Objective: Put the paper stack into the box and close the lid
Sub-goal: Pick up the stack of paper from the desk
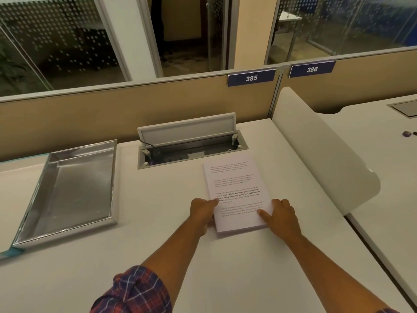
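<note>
Hands (pixel 203 211) on printed paper stack (pixel 237 193)

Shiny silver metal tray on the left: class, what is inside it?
The silver metal tray shows only its bare reflective floor. Nothing lies inside; no part of its inside is covered.

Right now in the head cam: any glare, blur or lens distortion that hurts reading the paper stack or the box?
Head view: wide-angle bowing curves the partition rail and desk edges; the metal box mirrors streaky reflections but no blown-out glare; the paper stack is evenly lit, its print soft and mostly unreadable; left hand and right hand show sharp, with faint shadows.
</note>
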Demonstrator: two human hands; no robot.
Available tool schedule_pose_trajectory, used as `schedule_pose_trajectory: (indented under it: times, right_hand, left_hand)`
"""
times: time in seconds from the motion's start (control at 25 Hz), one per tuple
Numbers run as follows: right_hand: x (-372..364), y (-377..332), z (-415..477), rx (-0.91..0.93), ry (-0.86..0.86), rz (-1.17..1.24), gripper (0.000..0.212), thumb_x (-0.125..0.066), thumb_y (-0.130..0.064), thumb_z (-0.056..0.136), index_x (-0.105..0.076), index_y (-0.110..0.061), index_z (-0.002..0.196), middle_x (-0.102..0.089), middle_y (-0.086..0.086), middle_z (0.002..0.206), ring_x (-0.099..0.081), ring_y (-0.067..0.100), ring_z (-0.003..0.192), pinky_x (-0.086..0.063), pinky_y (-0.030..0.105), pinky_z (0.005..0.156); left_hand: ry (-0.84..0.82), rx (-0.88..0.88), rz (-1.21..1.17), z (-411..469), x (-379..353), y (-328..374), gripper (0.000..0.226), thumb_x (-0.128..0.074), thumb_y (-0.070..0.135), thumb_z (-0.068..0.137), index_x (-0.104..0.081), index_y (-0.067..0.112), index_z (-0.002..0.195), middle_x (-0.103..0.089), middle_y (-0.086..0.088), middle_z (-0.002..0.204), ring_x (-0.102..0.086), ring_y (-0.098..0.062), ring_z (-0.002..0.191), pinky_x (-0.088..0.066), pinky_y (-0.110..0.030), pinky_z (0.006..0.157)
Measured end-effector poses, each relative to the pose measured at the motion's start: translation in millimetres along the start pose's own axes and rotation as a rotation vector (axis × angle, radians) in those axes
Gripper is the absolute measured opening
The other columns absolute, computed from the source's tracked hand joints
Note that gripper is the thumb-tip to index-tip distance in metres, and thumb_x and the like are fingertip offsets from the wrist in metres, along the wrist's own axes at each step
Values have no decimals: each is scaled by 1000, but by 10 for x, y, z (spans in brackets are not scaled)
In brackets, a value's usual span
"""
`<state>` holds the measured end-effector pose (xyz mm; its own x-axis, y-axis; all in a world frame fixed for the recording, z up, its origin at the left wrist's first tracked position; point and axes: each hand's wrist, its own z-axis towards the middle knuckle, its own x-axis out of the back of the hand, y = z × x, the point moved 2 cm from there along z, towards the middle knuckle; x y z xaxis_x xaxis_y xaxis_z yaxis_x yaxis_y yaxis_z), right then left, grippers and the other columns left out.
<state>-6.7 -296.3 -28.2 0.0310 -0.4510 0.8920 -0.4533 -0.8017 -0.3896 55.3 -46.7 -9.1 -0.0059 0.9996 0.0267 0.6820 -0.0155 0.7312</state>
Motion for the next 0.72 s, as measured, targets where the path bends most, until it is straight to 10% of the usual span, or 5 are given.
schedule_pose_trajectory:
  times: [0.32, 0.72]
  right_hand:
    - [-74, 103, 39, 10, 28, 46, 65, -66, -61, 91, -57, -11, 133, -58, 13, 128, -60, 33, 115, -57, 49, 93]
    - [-166, 185, 84, 21, 61, 64, 70, -65, -64, 89, -56, -12, 136, -59, 13, 130, -61, 33, 114, -58, 49, 92]
  left_hand:
    - [18, -27, 17, 34, -142, 73, 29, -75, 5, 94, -73, -3, 121, -80, -18, 113, -76, -22, 82, -64, -27, 50]
    - [22, -99, -63, 64, -249, 75, 7, -69, 4, 93, -75, 7, 95, -80, -9, 95, -74, -13, 63, -50, -16, 40]
